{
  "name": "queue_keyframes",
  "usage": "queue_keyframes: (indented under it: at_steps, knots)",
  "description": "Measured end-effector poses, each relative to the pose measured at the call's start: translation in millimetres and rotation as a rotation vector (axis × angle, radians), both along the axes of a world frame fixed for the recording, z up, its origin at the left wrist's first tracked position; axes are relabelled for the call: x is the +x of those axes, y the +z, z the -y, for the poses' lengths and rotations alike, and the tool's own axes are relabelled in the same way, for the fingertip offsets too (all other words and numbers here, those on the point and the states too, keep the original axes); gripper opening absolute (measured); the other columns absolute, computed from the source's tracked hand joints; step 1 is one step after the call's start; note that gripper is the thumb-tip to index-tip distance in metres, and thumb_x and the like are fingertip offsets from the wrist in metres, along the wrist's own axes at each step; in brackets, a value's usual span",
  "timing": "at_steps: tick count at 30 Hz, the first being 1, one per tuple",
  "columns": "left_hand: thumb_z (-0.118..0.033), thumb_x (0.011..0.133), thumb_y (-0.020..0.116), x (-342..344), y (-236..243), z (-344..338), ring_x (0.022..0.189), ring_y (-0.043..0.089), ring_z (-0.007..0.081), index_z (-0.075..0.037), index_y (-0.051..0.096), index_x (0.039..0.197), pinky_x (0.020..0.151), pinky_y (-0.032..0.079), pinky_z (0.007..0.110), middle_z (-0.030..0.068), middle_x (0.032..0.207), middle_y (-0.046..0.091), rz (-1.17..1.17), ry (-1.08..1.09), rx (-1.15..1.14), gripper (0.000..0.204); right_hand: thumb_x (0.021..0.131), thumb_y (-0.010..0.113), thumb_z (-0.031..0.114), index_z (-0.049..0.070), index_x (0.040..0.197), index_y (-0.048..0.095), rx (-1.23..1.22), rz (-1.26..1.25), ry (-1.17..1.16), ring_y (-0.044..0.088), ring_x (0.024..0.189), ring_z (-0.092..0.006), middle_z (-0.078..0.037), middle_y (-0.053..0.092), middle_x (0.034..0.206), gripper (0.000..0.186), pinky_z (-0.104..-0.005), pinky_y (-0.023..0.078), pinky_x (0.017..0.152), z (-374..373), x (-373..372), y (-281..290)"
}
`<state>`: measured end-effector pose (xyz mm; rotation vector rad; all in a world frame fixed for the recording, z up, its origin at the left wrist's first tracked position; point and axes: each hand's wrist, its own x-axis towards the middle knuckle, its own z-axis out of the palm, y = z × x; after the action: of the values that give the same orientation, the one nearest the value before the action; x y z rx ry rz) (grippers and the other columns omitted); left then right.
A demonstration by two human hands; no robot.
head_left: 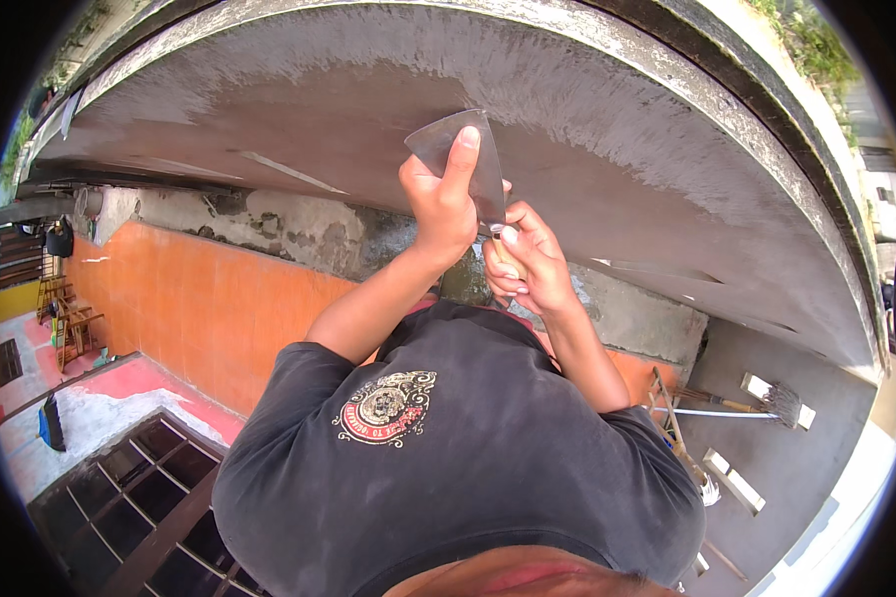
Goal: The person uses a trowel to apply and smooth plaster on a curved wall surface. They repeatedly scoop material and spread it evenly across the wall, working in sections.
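Observation:
Both of my hands are on a broad metal putty knife (486, 181), raised in front of a grey, freshly coated concrete surface (617, 149). My left hand (443, 199) grips the blade, its thumb laid flat on the face near the top corner and its other fingers mostly behind it. Lower and to the right, my right hand (533, 259) is closed round the short pale handle, just below where the blade joins it.
A long orange wall (219, 298) runs at the left, with wooden chairs or ladders (65, 328) and a dark grid window (129, 497) beyond. At the right are a leaning ladder (667, 418), a brush on a pole (777, 408) and pale blocks (735, 483).

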<state>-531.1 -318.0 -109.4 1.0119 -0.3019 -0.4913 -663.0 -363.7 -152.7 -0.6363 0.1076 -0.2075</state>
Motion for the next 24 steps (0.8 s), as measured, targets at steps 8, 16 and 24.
queue_keyframes:
  at_steps: [8, 16, 24]
  knots:
    - [-0.032, 0.099, 0.063, 0, 4, 2, 0.056, 0.058, 0.0106, -0.006, 0.059, 0.087, 0.049, 0.053, 0.03, 0.0015, 0.073, 0.059, -0.046, -0.003, 0.099, 0.029, 0.108, 0.047, 0.023, 0.014, 0.114, 0.046, -0.019, -0.049, 0.014, 0.03, 0.041, -0.0048, -0.005, 0.046, 0.065, 0.012, -0.0213, 0.026, 0.038, 3, 0, 7]
    - [-0.032, 0.099, 0.063, 1, 6, 4, 0.056, 0.057, 0.0096, -0.007, 0.057, 0.083, 0.048, 0.051, 0.029, 0.0001, 0.069, 0.056, -0.069, 0.015, 0.07, 0.03, 0.108, 0.047, 0.02, 0.014, 0.116, 0.047, 0.027, 0.086, 0.029, 0.03, 0.042, -0.0044, -0.003, 0.046, 0.064, 0.01, -0.0204, 0.026, 0.04, 2, 4, 14]
    - [-0.031, 0.098, 0.065, 5, 6, 1, 0.055, 0.056, 0.0094, -0.008, 0.058, 0.084, 0.048, 0.052, 0.029, -0.0006, 0.069, 0.055, -0.132, -0.004, 0.069, 0.028, 0.108, 0.047, 0.021, 0.014, 0.118, 0.047, 0.043, 0.082, 0.002, 0.03, 0.042, -0.0041, -0.005, 0.048, 0.066, 0.012, -0.0205, 0.026, 0.04, -5, 7, 10]
